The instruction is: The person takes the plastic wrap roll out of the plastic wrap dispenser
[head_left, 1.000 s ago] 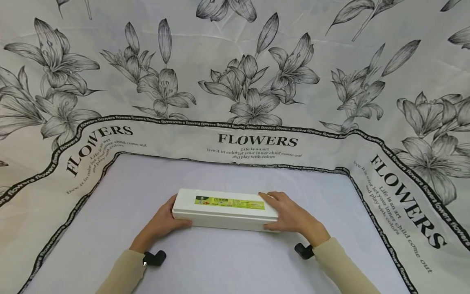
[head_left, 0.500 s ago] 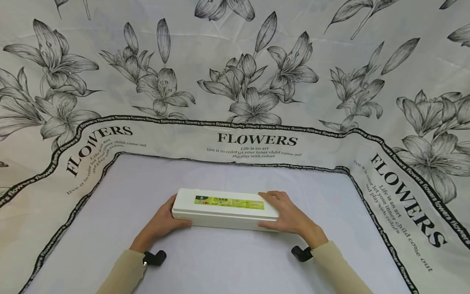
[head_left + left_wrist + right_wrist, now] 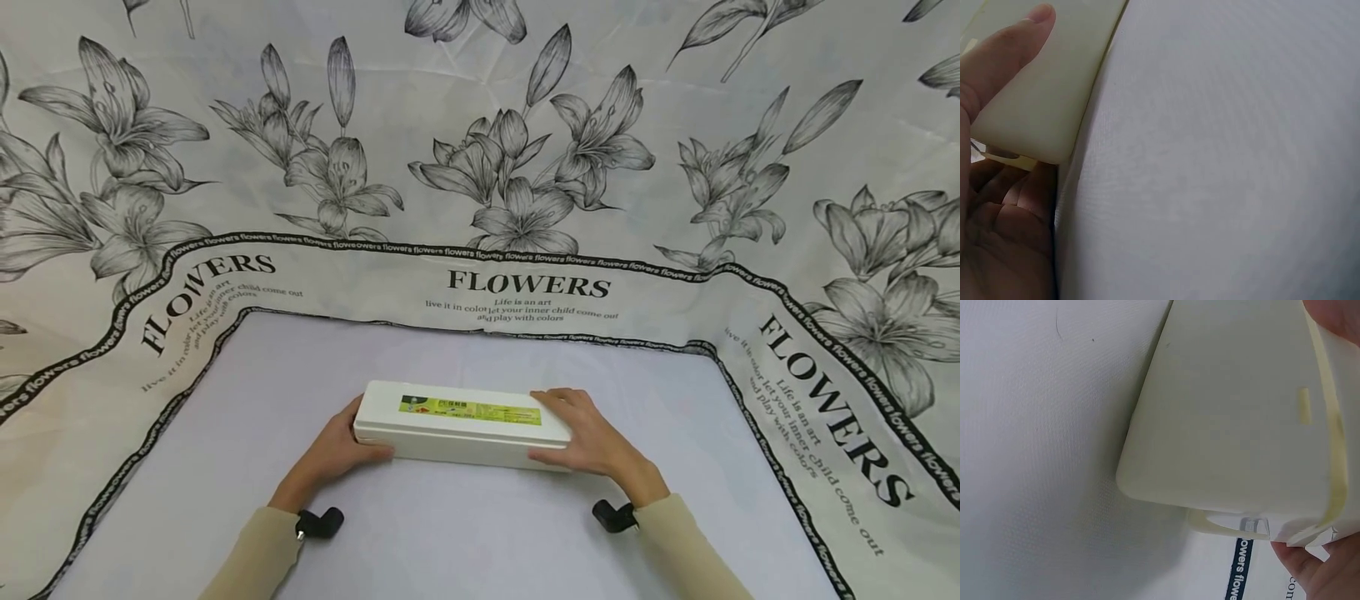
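A long white cling film box (image 3: pixel 465 433) with a yellow-green label (image 3: pixel 471 409) on its lid lies across the table in the head view. My left hand (image 3: pixel 341 448) grips its left end, thumb along the front face and fingers round the end. At the opposite end my right hand (image 3: pixel 588 433) holds the box, its thumb on the front and its fingers over the far top edge. In the left wrist view the thumb presses the box's smooth side (image 3: pixel 1041 106). The right wrist view shows the box's side (image 3: pixel 1229 425) and a pale seam under the lid.
A white cloth (image 3: pixel 465 533) covers the table, with a printed flower border (image 3: pixel 525 287) along its edge. Black wrist cameras (image 3: pixel 321 523) sit under both wrists. A curtain with drawn lilies (image 3: pixel 517 183) rises behind.
My right thumb has slid a little to the left along the box's front, and the right wrist has shifted slightly left. The left hand keeps its grip. The box stays nearly in place.
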Tool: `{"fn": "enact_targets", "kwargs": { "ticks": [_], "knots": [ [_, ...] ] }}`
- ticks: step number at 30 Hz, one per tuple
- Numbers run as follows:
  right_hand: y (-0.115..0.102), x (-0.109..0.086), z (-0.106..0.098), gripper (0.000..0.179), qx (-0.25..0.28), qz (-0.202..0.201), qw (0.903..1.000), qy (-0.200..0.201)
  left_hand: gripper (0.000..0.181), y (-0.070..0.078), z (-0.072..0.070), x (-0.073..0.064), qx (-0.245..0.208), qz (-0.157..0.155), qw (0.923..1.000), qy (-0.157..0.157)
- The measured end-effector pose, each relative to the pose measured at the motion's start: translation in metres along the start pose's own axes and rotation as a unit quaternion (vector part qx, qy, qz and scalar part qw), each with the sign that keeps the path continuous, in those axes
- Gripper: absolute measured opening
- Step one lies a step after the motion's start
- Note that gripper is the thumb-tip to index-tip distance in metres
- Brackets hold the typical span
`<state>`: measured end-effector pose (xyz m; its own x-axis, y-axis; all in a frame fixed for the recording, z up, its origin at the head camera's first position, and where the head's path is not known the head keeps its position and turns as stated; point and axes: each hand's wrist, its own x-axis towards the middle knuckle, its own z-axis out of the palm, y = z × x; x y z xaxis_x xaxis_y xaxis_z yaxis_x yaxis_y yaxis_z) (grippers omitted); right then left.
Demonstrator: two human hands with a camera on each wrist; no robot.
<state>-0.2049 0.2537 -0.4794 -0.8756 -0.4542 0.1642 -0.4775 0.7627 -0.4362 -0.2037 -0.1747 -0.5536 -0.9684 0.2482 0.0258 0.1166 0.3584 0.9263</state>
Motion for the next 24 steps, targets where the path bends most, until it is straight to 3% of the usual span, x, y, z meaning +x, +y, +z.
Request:
{"fn": "enact_targets", "kwargs": {
  "ticks": [8, 16, 24],
  "knots": [
    [-0.0021, -0.0006, -0.002, 0.089, 0.017, 0.01, 0.9998, 0.0, 0.111, 0.0029, 0.0008, -0.0022, 0.018, 0.006, 0.9998, 0.005],
    [-0.0029, 0.0017, -0.0021, 0.087, 0.033, 0.01, 0.9994, 0.0, 0.111, 0.0004, -0.0012, -0.0046, -0.008, 0.005, 0.9997, 0.022],
    [-0.0018, 0.0058, -0.0075, 0.088, 0.036, 0.015, 0.9992, 0.009, 0.112, -0.0021, -0.0053, 0.0031, -0.029, -0.003, 0.9995, 0.014]
  ]
}}
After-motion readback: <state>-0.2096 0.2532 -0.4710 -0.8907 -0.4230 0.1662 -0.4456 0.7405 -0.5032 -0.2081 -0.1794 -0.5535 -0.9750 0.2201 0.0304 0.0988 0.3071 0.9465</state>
